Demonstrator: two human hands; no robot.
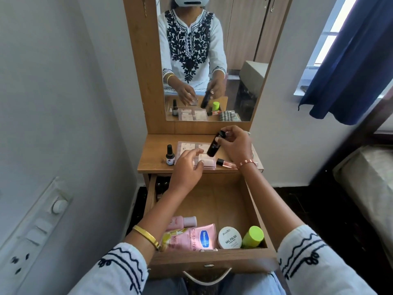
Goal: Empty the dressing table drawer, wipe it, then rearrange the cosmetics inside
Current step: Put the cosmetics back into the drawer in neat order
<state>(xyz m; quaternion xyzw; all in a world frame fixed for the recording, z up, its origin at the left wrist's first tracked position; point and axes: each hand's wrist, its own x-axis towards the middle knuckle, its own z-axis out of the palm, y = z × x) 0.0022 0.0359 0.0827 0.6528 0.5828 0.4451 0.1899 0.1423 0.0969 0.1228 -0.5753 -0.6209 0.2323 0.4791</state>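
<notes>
You sit at a narrow wooden desk (153,160) set against a pale wall, with a mirror (240,60) above it and the drawer (212,262) pulled out toward your lap. Taking the drawer as the landmark: your right hand (232,144) is above its far end, over the desk, fingers curled round a black tube (215,145) held tilted in the air. Your left hand (188,163) is just left of that, fingertips pinching a clear case (207,162) that lies on the desk. Beside the case lie a pink gloss tube (226,163) and a flat clear organiser (191,146); a small dark dropper bottle (170,156) stands upright further left.

Inside the drawer, at its near end, sit a pink bottle (182,222) on its side, a pink Vaseline tube (197,239) reading "Gluta-Hya", a white round tub (229,237) marked "zudio NAIL POLISH", and a lime-green capped container (253,236). The drawer's far half shows bare wood.
</notes>
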